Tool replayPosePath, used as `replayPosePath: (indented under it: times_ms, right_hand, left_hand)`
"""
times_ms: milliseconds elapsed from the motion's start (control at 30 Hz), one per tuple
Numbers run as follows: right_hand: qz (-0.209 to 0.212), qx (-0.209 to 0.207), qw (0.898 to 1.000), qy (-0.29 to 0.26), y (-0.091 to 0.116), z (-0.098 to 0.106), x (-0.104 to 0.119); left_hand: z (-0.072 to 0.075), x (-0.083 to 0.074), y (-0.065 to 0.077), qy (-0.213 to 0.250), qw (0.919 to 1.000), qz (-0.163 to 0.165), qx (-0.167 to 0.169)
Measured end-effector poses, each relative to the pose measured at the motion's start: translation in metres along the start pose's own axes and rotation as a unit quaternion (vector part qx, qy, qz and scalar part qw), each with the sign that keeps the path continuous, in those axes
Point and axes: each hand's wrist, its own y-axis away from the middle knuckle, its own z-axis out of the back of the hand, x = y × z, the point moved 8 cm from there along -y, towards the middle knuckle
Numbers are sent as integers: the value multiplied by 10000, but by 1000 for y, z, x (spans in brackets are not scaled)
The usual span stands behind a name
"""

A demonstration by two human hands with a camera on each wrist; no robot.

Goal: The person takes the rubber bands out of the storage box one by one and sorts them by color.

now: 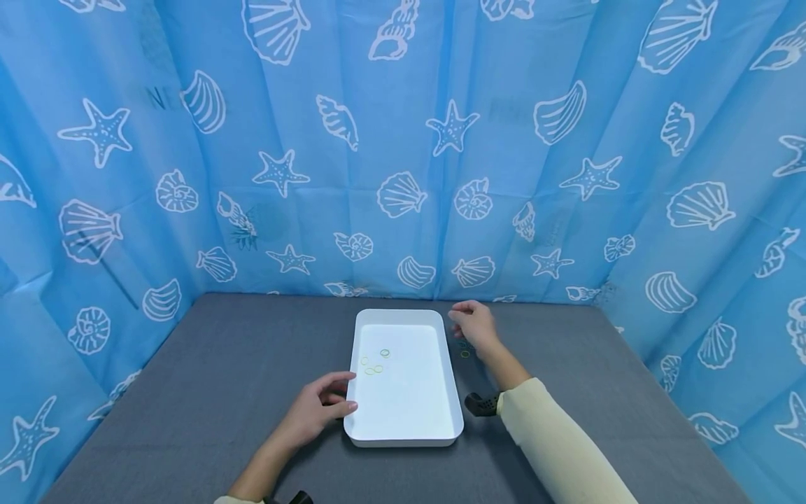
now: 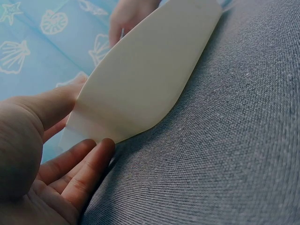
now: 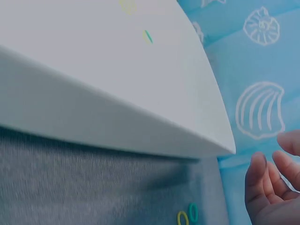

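A white rectangular tray (image 1: 409, 392) lies on the grey cloth. My left hand (image 1: 315, 409) grips its left wall, the thumb at the rim and fingertips against the outside, as the left wrist view shows. Several small thin yellow and green rings (image 1: 385, 353) lie on the tray floor, toward the left. Past the tray's far right corner, my right hand (image 1: 475, 325) is held with fingers loosely bent; in the right wrist view nothing shows between thumb and fingers. Below it, outside the right wall, a yellow ring (image 3: 179, 218) and a green ring (image 3: 190, 213) rest on the cloth.
Grey cloth (image 1: 252, 350) covers the table. A blue curtain (image 1: 403, 140) with white shell and starfish prints hangs behind it and along both sides. A black strap-like device (image 1: 481, 404) is at my right wrist.
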Motion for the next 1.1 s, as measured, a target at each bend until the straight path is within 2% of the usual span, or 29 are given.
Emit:
replayPosePath:
  times_ms: [333, 667, 900, 1100]
  right_hand:
    - [34, 372, 9993, 54, 9, -28, 13]
    - [318, 538, 9949, 787, 14, -53, 21]
    - [474, 1008, 9888, 990, 17, -71, 23]
    - [612, 1605, 9778, 1203, 24, -88, 26]
  left_hand:
    - [-1, -1, 1, 39, 10000, -1, 40]
    - [0, -1, 1, 28, 10000, -15, 42]
    - [0, -3, 1, -4, 10000, -7, 20]
    - [-1, -4, 2, -43, 10000, 9, 20]
